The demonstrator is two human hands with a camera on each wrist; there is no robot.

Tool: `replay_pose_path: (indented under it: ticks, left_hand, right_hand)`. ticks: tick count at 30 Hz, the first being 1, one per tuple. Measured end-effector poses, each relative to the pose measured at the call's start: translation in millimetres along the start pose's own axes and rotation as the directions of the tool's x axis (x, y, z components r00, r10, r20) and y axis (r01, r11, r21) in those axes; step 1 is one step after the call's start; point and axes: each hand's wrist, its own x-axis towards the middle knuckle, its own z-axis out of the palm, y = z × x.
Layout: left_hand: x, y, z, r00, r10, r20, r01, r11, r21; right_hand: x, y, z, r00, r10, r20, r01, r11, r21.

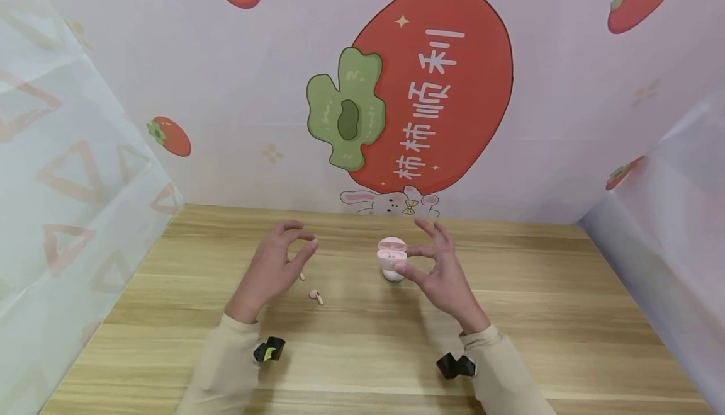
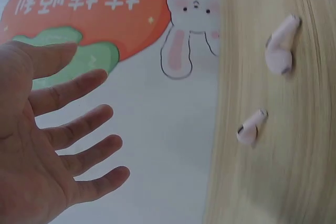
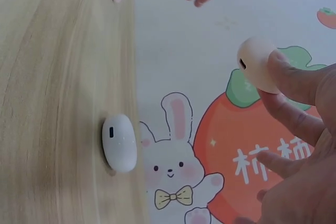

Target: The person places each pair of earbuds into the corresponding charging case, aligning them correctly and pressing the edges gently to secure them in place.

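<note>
My right hand (image 1: 438, 273) pinches a pink rounded earbud-case cover (image 1: 392, 251) between thumb and forefinger, just above a white oval case (image 1: 392, 275) that lies on the wooden table (image 1: 510, 314). In the right wrist view the pink cover (image 3: 255, 64) sits at my fingertips (image 3: 294, 77), apart from the white case (image 3: 119, 142). My left hand (image 1: 272, 270) hovers with loose, spread fingers (image 2: 79, 124) and holds nothing. Two pink earbuds (image 1: 316, 296) (image 1: 301, 276) lie on the table beside it, also seen as earbuds (image 2: 281, 45) (image 2: 251, 128) in the left wrist view.
A backdrop printed with a big red persimmon (image 1: 430, 87) and a rabbit stands along the table's far edge. Translucent sheets (image 1: 68, 182) (image 1: 668, 213) wall off the left and right sides. Black camera mounts (image 1: 269, 350) (image 1: 455, 366) sit on both wrists.
</note>
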Motion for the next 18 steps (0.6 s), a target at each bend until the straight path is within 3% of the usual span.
replay_pose_path:
  ticks: [5,9,18]
  left_hand:
    - [0.4,-15.1,-5.9,0.999,0.009,0.052,-0.015,0.994,0.11]
    - [2.9,-28.9,-6.4,0.991,-0.028,0.13,0.002,0.981,0.194]
    - [6.5,-46.1,-4.4,0.944,-0.156,0.291,0.062,0.95,0.306]
  right_hand:
    - [1,2,-2,0.998,0.059,0.007,-0.06,0.998,0.008]
    - [2,4,-3,0.996,0.085,0.015,-0.085,0.996,0.015]
    - [4,10,-5,0.991,0.128,0.049,-0.129,0.991,0.022]
